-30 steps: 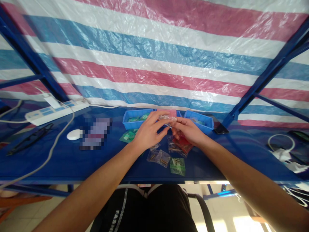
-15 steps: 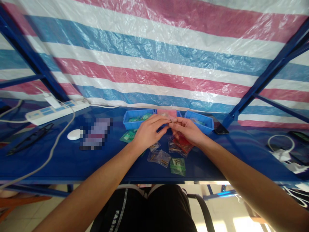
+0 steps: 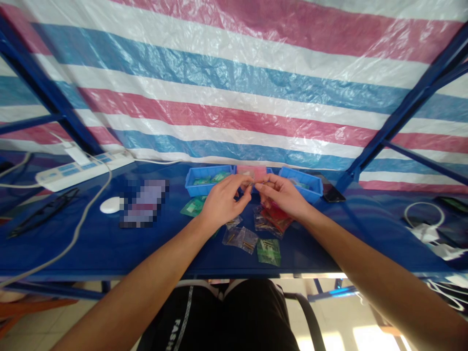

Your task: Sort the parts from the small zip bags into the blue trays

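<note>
My left hand (image 3: 223,201) and my right hand (image 3: 285,195) meet above the blue table (image 3: 109,243), fingertips pinched together on a small clear plastic bag (image 3: 255,184) stretched between them. What is inside the bag is too small to tell. Below my hands lie several small bags: clear ones (image 3: 241,237), a red one (image 3: 275,218) and green ones (image 3: 268,251). Another green bag (image 3: 193,206) lies to the left. Behind my hands stand blue trays (image 3: 204,178) (image 3: 305,183) with a pink tray (image 3: 252,171) between them.
A white power strip (image 3: 78,168) with cables sits at the back left, with a black tool (image 3: 40,214) and a white round object (image 3: 110,204) near it. A dark phone (image 3: 332,196) lies right of the trays. White cables (image 3: 427,229) lie at the far right.
My hands have drawn their fingers in from a looser hold to a tight pinch on the clear bag, and lowered slightly.
</note>
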{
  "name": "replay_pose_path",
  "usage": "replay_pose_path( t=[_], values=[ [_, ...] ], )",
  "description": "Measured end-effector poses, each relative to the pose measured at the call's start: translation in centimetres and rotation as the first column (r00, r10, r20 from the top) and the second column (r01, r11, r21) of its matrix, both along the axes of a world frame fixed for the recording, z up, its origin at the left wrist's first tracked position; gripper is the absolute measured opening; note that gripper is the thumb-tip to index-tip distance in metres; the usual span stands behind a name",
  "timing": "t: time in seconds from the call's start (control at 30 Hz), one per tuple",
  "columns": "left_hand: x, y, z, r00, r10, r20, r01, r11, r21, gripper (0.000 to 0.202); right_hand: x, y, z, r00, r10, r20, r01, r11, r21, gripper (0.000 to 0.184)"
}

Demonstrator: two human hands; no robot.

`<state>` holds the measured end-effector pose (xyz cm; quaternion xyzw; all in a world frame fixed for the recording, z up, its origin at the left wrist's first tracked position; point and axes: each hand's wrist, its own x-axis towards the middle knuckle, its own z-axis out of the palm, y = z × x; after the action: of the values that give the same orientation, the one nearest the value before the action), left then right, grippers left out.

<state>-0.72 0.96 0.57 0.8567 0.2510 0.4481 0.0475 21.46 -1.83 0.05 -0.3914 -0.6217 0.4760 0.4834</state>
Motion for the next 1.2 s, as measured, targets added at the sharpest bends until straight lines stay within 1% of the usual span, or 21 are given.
replay_pose_path(
  t=[0.23,0.3,0.4,0.5,0.6,0.7,0.77,0.83,0.9,0.93,0.97,1.0,1.07,1.2],
  values=[
    [0.1,-0.3,0.0,1.0,-0.007,-0.001,0.007,1.0,0.013,0.019,0.3,0.1,0.3,1.0,0.014,-0.001,-0.014,1.0,-0.017,0.054],
    [0.1,-0.4,-0.1,1.0,-0.016,0.005,0.016,1.0,-0.001,0.021,0.4,0.1,0.4,1.0,0.024,0.017,-0.024,0.999,-0.027,0.051],
    [0.1,-0.4,-0.2,1.0,-0.027,0.01,0.028,0.998,-0.056,0.024,0.4,0.1,0.5,0.999,0.015,0.051,-0.014,1.0,-0.024,0.046],
    [0.0,-0.4,-0.3,0.999,-0.04,0.021,0.042,0.994,-0.099,0.027,0.3,0.2,0.5,0.997,-0.039,0.06,0.038,0.999,0.011,0.045],
    [-0.2,-0.4,-0.3,0.999,-0.04,0.009,0.041,0.991,-0.126,0.036,0.4,0.5,0.6,0.993,-0.103,0.062,0.1,0.994,0.05,0.043],
    [-0.3,-0.4,-0.2,0.999,-0.051,-0.009,0.049,0.987,-0.154,0.043,0.9,0.8,0.9,0.979,-0.187,0.077,0.176,0.976,0.127,0.04],
    [-0.3,-0.4,-0.1,0.999,-0.052,-0.009,0.05,0.987,-0.153,0.045,1.6,1.0,1.1,0.95,-0.293,0.106,0.265,0.939,0.221,0.037],
    [-0.3,-0.3,0.0,0.998,-0.054,-0.026,0.05,0.989,-0.142,0.041,2.7,1.3,1.3,0.889,-0.424,0.175,0.345,0.869,0.354,0.035],
    [-0.3,-0.1,0.0,0.995,-0.077,-0.07,0.068,0.99,-0.125,0.031,3.9,1.6,1.5,0.782,-0.564,0.265,0.385,0.771,0.507,0.034],
    [-0.3,0.0,0.1,0.991,-0.094,-0.099,0.082,0.989,-0.119,0.028,4.6,1.8,1.6,0.73,-0.618,0.292,0.39,0.727,0.565,0.033],
    [-0.3,0.1,0.1,0.986,-0.111,-0.127,0.097,0.989,-0.113,0.026,5.2,1.9,1.7,0.688,-0.656,0.311,0.393,0.697,0.6,0.033],
    [-0.3,0.1,0.0,0.98,-0.125,-0.153,0.108,0.988,-0.112,0.027,5.7,2.1,1.7,0.656,-0.682,0.323,0.393,0.674,0.625,0.033],
    [-0.3,0.3,-0.1,0.97,-0.139,-0.201,0.116,0.985,-0.125,0.031,6.6,2.4,1.7,0.604,-0.714,0.355,0.386,0.651,0.653,0.033],
    [-0.3,0.3,-0.4,0.942,-0.178,-0.285,0.14,0.979,-0.15,0.037,7.6,2.7,1.4,0.538,-0.74,0.403,0.367,0.636,0.679,0.032]
  ],
)
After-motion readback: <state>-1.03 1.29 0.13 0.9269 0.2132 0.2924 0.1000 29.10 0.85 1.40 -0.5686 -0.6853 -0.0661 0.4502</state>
